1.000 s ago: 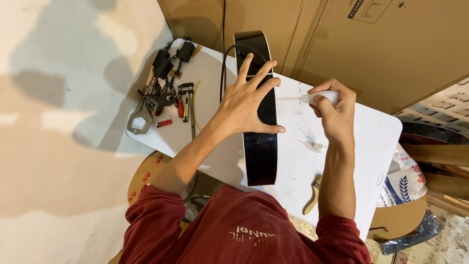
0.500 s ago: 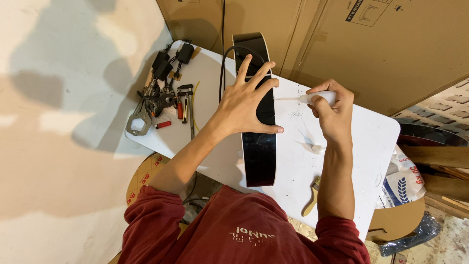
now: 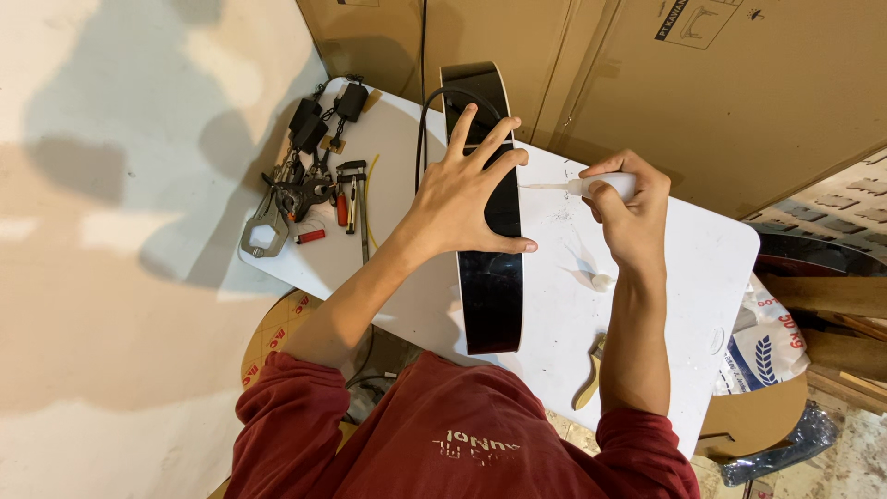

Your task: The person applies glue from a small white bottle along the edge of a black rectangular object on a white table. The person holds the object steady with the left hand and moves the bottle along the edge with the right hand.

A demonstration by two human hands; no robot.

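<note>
Nearest the camera, both red sleeves (image 3: 462, 444) reach out over a white table (image 3: 702, 277), and a pair of yellow-handled pliers (image 3: 589, 374) lies on the table just beside the right forearm, well short of the fingers. Next comes a long, glossy black panel (image 3: 492, 296) lying on the table with its near end overhanging the table's edge. The left hand (image 3: 462, 189) rests flat on it, fingers spread wide and unclenched, thumb stretched across the panel's width so its tip sits at the panel's right edge, and the fingertips (image 3: 467, 115) point towards the far end. A small white cap (image 3: 601, 280) lies on the table below the right hand, near the wrist. The right hand (image 3: 628, 208) is curled tightly around a small white tube (image 3: 605, 187), held between thumb and forefinger, with its thin nozzle pointing left towards the panel's right edge, the tip close to the left hand's little finger; whether the tip touches the panel cannot be told. To the left of the left hand's fingers, well apart from them, a cluster of tools (image 3: 305, 199) lies on the table: a metal hex wrench, red-handled screwdrivers and dark clamps. A black cable (image 3: 423, 129) curves past the left fingertips. Beyond both hands, brown cardboard boxes (image 3: 665, 83) stand behind the table.
</note>
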